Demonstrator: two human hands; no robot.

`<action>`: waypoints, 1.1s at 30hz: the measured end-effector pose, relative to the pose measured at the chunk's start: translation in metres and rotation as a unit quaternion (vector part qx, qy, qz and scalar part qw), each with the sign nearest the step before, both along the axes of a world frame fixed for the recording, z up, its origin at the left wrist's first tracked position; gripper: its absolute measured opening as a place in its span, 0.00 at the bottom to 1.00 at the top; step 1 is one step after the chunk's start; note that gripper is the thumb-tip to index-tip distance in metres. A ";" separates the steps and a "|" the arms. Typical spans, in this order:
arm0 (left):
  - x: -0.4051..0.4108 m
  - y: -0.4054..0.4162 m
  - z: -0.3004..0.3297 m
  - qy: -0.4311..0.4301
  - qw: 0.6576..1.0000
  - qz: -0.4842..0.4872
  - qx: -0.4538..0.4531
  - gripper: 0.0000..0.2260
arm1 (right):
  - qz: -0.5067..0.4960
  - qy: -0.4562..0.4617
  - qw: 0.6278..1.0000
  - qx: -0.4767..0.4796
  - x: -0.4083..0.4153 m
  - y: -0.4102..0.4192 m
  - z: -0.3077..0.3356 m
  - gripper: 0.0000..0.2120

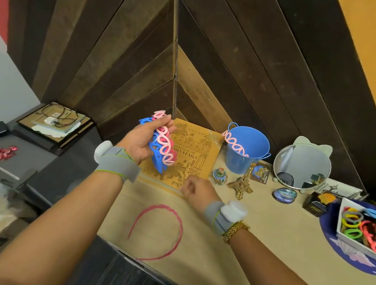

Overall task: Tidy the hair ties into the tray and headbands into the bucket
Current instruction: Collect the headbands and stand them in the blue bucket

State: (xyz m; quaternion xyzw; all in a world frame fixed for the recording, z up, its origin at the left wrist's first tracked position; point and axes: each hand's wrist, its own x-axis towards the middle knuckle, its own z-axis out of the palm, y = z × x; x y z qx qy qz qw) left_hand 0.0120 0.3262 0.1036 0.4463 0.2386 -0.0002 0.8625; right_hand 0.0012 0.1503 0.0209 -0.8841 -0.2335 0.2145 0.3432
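Observation:
My left hand (141,141) is raised over the table's far left and grips a bunch of headbands (162,149), light pink, darker pink and blue. My right hand (195,189) hovers just right of it, fingers curled with nothing visible in them. A thin pink headband (179,229) lies flat on the table in front of me. The blue bucket (259,143) stands at the back with one light pink looped headband (233,143) leaning over its rim. At the far right a white tray (340,234) holds several coloured hair ties (354,221).
A brown book (201,153) lies under my hands. Near the bucket stand a small Eiffel Tower model (242,184), a tiny globe ornament (219,175), a round cat-ear mirror (302,166) and small boxes. The tray rests on a blue mat (330,234). A dark side cabinet (32,154) stands left.

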 end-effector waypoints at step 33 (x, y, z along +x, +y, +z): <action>-0.006 -0.041 0.020 0.061 0.947 -0.310 0.061 0.19 | -0.168 -0.240 0.935 0.201 0.060 -0.042 0.071 0.06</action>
